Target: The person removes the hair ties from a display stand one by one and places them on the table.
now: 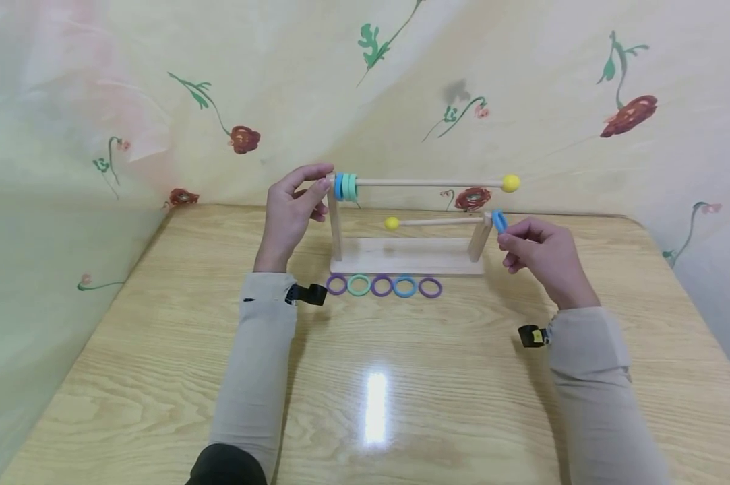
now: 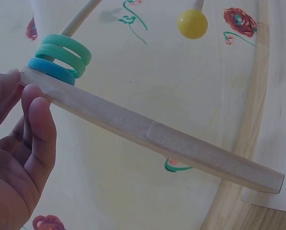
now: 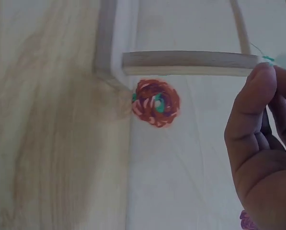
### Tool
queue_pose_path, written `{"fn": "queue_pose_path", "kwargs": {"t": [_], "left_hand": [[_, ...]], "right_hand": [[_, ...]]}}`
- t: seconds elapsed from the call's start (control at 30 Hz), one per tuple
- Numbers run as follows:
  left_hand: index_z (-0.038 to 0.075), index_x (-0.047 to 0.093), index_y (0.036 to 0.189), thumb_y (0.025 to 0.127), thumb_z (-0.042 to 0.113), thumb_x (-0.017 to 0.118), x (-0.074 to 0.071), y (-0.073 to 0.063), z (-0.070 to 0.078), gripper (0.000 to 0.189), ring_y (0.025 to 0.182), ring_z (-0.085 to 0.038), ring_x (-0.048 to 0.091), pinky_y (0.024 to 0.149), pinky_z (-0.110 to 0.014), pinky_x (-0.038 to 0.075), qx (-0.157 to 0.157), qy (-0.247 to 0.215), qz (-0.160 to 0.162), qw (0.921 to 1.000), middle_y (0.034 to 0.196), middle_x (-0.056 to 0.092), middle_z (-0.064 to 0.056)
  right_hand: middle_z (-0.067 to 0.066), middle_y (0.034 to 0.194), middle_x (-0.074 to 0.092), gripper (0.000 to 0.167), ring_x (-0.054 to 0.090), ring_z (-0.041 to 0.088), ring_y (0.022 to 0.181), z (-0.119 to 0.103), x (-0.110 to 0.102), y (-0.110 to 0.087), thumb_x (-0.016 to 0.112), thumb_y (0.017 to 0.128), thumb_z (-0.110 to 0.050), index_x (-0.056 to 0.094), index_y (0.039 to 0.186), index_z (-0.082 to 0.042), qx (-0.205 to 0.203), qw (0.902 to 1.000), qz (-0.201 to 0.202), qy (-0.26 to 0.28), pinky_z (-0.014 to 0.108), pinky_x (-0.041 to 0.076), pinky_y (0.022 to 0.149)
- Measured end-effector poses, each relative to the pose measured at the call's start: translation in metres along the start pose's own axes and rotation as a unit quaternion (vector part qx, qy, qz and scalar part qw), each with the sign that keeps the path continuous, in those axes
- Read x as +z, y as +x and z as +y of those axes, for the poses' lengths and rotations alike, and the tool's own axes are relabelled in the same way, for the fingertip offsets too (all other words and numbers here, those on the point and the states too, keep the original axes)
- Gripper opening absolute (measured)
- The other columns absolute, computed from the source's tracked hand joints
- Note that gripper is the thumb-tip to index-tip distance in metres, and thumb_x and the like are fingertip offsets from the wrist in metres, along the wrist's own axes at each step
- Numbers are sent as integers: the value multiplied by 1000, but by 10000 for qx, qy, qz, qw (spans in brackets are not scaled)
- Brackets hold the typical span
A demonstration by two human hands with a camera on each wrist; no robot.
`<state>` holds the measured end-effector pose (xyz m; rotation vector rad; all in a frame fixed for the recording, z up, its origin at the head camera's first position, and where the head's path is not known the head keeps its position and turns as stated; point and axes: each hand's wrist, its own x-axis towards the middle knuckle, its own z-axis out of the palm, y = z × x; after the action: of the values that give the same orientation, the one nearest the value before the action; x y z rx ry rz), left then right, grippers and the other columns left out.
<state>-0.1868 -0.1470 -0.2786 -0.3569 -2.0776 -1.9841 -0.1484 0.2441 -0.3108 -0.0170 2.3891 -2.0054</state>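
Note:
A wooden stand (image 1: 407,257) has two upright posts, each with a rod ending in a yellow ball. My left hand (image 1: 288,219) holds the top of the left post (image 2: 147,129) between thumb and fingers. Beside it, a blue ring (image 1: 338,187) and two green rings (image 1: 349,187) sit on the long upper rod (image 1: 428,182). My right hand (image 1: 540,259) pinches another blue ring (image 1: 499,221) just right of the shorter right post (image 1: 480,239). In the right wrist view the fingertips (image 3: 263,76) cover most of that ring.
Along the stand's front edge lies a row of loose rings: purple (image 1: 337,285), green (image 1: 359,285), purple (image 1: 381,285), blue (image 1: 404,286) and purple (image 1: 430,287). The lower rod (image 1: 437,221) points left from the right post. A flowered cloth (image 1: 316,101) hangs behind the wooden table (image 1: 462,391).

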Motion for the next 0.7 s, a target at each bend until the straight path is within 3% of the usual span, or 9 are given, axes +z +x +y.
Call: {"fn": "queue_pose_path", "kwargs": {"t": [0.17,0.27,0.47,0.7], "left_hand": [[6,70,125,100,18,66,-1,-1,-1,28,63,-17,58,58,-24,55,29,8,-6,10000,110,67,-10],[5,70,125,101,18,66,-1,-1,-2,28,63,-17,57,58,-24,54,51,12,8,10000,111,67,-10],[5,70,125,100,18,66,0,0,-2,28,63,-17,57,58,-23,54,41,-51,17,10000,112,67,-10],[5,70,124,100,18,67,0,2,-3,28,62,-17,57,57,-24,54,54,-83,-7,10000,111,67,-11]], "right_hand": [[-4,84,67,24,65,15,65,6,-1,-1,66,99,-12,63,109,10,70,9939,-187,-1084,29,59,60],[-7,84,66,25,64,14,65,6,0,-1,64,100,-14,63,110,9,33,9873,-247,-1567,28,59,60],[7,86,64,24,63,14,64,3,9,-7,65,100,-17,65,108,5,-76,9783,-442,-2022,28,58,60],[16,85,63,21,62,19,64,11,15,-12,65,101,-18,66,105,3,171,9666,-837,-2417,30,56,59]]}}
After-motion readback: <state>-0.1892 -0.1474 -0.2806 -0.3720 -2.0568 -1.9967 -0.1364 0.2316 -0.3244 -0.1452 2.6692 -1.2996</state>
